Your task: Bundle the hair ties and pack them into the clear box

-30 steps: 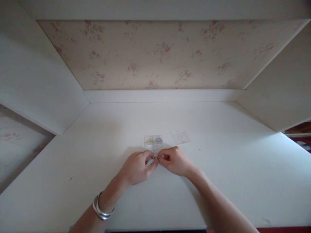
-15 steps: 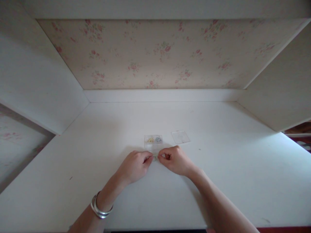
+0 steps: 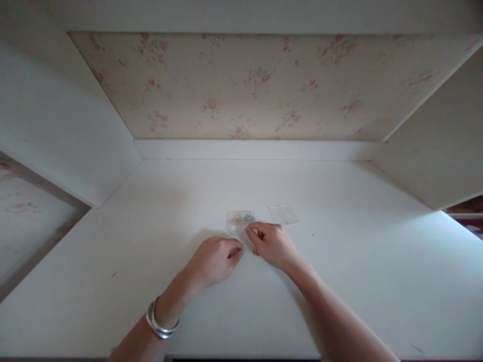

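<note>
My left hand [image 3: 219,259] pinches a small pale-green ring [image 3: 243,248] between thumb and fingertips, low over the white tabletop. My right hand [image 3: 272,244] is closed in a pinch at the front right of a clear plastic box [image 3: 231,229]; whatever its fingertips hold is too small to make out. In the back of the box lie yellow rings [image 3: 236,219] on the left and grey-blue rings [image 3: 248,217] on the right. Under the curled fingers of my right hand shows a small brownish ring [image 3: 256,251], partly hidden.
A clear flat lid [image 3: 284,214] lies right of the box. The white tabletop [image 3: 181,201] runs back to a low ledge under flowered wallpaper [image 3: 226,85], with white panels on both sides. Small dark specks mark the surface.
My right hand has moved up and away from my left hand to the box, uncovering the brownish ring. My left hand still pinches the pale-green ring. The view has shifted slightly.
</note>
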Demonstrator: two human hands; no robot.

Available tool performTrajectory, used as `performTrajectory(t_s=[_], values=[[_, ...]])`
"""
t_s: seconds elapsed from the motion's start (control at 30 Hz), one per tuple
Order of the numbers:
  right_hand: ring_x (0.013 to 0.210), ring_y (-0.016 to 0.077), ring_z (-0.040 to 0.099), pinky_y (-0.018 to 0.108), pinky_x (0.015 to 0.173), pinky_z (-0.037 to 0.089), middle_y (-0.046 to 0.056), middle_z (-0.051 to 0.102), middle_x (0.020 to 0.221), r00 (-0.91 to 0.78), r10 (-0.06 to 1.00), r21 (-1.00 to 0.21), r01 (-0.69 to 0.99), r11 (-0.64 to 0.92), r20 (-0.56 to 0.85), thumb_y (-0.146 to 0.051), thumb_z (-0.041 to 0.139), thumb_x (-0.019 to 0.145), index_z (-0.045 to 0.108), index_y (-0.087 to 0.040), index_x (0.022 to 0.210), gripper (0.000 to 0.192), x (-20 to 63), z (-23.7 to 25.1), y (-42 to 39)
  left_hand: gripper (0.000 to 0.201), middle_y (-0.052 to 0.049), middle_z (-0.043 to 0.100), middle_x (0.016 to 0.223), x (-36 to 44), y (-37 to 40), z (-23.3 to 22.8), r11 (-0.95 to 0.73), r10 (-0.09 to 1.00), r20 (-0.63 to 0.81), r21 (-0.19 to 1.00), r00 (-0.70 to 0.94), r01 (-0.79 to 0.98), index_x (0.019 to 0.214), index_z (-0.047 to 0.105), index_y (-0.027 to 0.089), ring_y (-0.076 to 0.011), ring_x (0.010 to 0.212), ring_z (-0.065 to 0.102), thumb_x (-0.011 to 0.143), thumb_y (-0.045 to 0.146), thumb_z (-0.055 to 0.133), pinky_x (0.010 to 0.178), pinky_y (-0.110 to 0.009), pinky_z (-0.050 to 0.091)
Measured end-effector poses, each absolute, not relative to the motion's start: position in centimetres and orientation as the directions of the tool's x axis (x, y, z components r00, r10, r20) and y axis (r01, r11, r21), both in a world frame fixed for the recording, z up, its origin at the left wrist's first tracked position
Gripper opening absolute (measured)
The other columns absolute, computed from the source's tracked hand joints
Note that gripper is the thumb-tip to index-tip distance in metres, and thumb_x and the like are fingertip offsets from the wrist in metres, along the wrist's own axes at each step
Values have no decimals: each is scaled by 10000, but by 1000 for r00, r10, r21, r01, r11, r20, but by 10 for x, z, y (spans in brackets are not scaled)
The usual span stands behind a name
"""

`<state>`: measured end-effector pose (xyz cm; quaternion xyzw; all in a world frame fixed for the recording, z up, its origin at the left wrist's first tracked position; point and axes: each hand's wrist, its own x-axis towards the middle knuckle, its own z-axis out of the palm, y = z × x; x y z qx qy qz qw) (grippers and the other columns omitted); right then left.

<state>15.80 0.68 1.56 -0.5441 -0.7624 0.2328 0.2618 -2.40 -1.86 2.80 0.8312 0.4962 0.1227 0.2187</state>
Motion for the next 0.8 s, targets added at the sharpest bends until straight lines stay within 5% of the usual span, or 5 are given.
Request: performTrajectory(t_s=[0.27,0.5,0.8], values=[[540,105,549,203,535,319,5,659,617,-305,935,-546,759,354,182,-352,457,899,702,-234,760,305,151,18,12,249,17,616,608,-24,-19,29,-426,877,2,464,480,777,681,643,211,-118,559,528,869,264,489,535,-245,290],[493,101,504,218,519,315,-15,614,558,-187,957,-598,749,286,223,-374,463,894,713,-232,856,289,169,22,9,256,-13,699,781,-31,-14,30,-392,910,89,501,404,771,898,684,222,-126,654,600,914,301,441,608,-225,389],[740,137,542,290,715,288,4,624,694,-607,760,-377,664,645,232,-256,575,836,716,-255,780,152,168,21,-1,278,-29,720,901,-34,-3,24,-326,945,138,413,296,850,970,678,255,-150,790,647,930,336,415,703,-231,441]])
